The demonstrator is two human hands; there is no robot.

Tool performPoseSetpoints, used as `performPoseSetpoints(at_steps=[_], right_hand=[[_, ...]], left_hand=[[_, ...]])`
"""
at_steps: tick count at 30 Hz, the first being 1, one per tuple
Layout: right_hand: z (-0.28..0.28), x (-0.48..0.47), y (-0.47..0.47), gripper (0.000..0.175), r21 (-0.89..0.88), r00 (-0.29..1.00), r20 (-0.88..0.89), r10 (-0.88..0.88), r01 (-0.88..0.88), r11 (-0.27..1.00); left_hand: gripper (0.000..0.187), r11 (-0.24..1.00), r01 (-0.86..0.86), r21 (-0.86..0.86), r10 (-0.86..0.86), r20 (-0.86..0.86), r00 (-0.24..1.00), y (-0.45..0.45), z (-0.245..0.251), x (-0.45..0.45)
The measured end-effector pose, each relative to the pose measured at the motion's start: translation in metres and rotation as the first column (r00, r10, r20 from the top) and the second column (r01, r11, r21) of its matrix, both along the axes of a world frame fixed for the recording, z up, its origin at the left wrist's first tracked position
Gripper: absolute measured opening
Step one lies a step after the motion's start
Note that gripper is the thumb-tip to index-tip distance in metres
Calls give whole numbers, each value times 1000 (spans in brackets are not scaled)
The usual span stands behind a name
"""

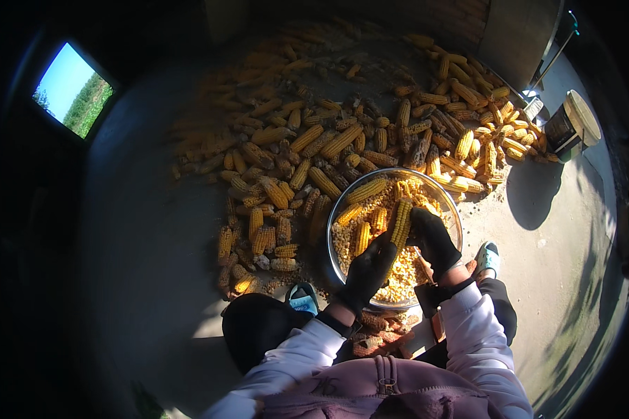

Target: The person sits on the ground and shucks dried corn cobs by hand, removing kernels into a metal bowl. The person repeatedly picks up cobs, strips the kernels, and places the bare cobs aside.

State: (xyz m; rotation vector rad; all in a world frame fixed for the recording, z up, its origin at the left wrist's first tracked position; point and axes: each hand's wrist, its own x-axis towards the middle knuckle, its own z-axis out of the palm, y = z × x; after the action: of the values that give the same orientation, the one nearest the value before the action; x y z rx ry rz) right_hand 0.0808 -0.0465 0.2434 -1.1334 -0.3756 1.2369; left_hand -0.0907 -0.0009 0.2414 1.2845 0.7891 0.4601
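A yellow corn cob (pixel 401 224) is gripped in my left hand (pixel 369 264), which wears a dark glove. My right hand (pixel 434 238), gloved too, is at the right side of the same cob; its fingers are partly in shadow, and their hold on it cannot be told. Both hands are over a round metal-rimmed basin (pixel 331 230). Loose corn kernels (pixel 406 275) fill much of the basin, with several cobs lying on them, such as one near its left part (pixel 362 238).
A broad pile of corn cobs (pixel 306 139) spreads over the floor beyond and left of the basin. Reddish shelled cobs (pixel 375 340) lie between my legs. A bucket (pixel 566 125) stands at the right, beside the pile. My sandalled feet are on both sides of the basin.
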Motion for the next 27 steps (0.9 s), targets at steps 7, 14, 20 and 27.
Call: performPoseSetpoints(at_steps=[7, 14, 20, 27], right_hand=[[0, 4, -1, 29, -15, 984, 158, 83, -82, 997], [-1, -12, 4, 25, 9, 993, 77, -92, 91, 996], [10, -7, -2, 30, -12, 898, 430, 88, -92, 996], [-7, -11, 6, 29, 31, 976, 215, -20, 14, 999]], left_hand=[[56, 967, 66, 246, -16, -197, 980, 1, 17, -5], [54, 966, 53, 251, -7, -182, 983, 0, 26, -2], [52, 980, 31, 195, -1, -153, 988, 2, 20, -1], [54, 948, 55, 313, 15, -217, 976, 1, 22, -2]])
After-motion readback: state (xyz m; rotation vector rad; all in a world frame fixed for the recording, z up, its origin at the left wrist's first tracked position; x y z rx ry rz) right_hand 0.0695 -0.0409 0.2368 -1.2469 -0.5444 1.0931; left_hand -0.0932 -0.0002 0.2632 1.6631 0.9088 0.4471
